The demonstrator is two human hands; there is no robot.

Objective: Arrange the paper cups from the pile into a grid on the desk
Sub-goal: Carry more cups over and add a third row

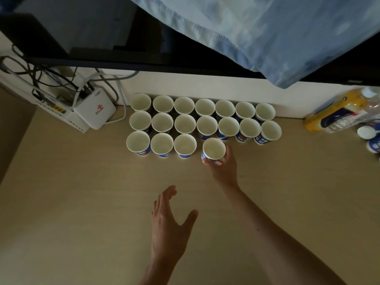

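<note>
Several blue-and-white paper cups [184, 122] stand upright in rows on the beige desk [82, 202], against the back wall. The two back rows are full; the front row holds three cups at its left. My right hand [223, 165] grips one more paper cup [213, 150] by its side, fourth along the front row, with a small gap to the third cup. My left hand [168, 221] hovers over the desk nearer to me, fingers straight and spread, holding nothing. More cups [370, 138] lie at the far right edge, partly cut off.
A white router [94, 111] with tangled cables sits at the back left. A yellow-labelled plastic bottle [339, 112] lies at the back right. A dark monitor [102, 38] and a blue cloth [267, 33] hang over the back of the desk.
</note>
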